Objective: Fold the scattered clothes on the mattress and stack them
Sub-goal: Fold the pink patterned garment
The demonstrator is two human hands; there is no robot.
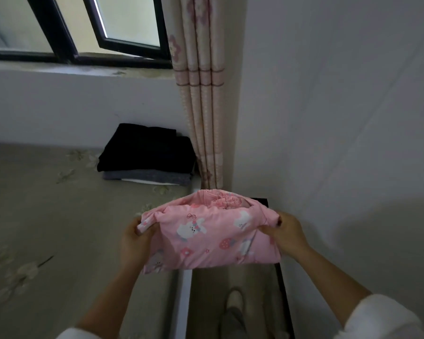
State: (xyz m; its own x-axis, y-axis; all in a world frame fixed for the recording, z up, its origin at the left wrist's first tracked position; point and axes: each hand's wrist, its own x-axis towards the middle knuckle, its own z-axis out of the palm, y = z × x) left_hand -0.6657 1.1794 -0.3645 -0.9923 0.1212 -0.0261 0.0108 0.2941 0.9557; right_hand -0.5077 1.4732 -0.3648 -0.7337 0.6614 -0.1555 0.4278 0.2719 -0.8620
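A folded pink garment [211, 231] printed with white rabbits and strawberries is held in the air over the mattress's right edge. My left hand [132, 238] grips its left end and my right hand [285, 232] grips its right end. Beyond it, in the far corner of the mattress [47, 216], sits a stack of folded clothes [147, 157]: a black piece on top, a grey one under it, and a white edge at the bottom.
A pink flowered curtain [201, 94] hangs in the corner beside the stack. A window [83, 28] with a dark frame is above the wall. A narrow floor gap [233, 307] with my foot runs between the mattress and the right wall.
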